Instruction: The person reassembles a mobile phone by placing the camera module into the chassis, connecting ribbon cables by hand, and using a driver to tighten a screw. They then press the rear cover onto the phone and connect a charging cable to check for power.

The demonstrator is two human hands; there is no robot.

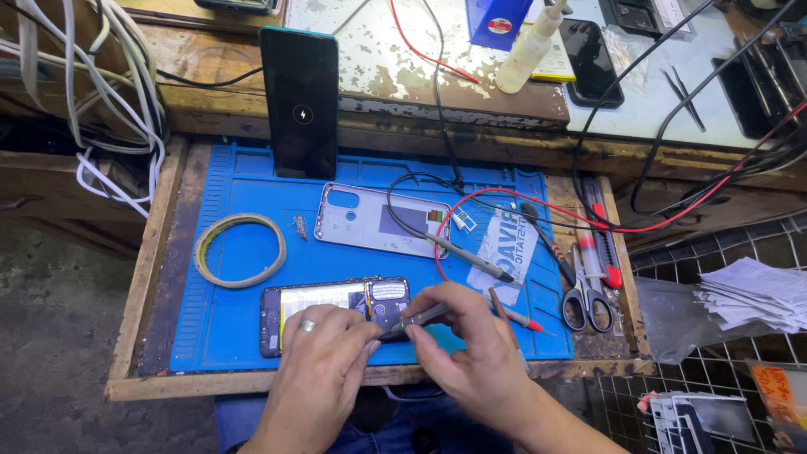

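An opened phone (336,303) with its back removed lies face down on the blue work mat (244,336), near the front edge. My left hand (324,361), a ring on one finger, rests on the phone's lower right part and steadies it. My right hand (471,349) grips grey metal tweezers (418,319), their tip at the phone's exposed board by the camera area. The removed silver back cover (370,220) lies further back on the mat.
A second phone (299,101) stands upright at the mat's back. A tape ring (239,250) lies left. Multimeter probes with red and black leads (471,252), scissors (586,303), screwdrivers and a white bottle (528,50) sit right and behind. Cables hang at left.
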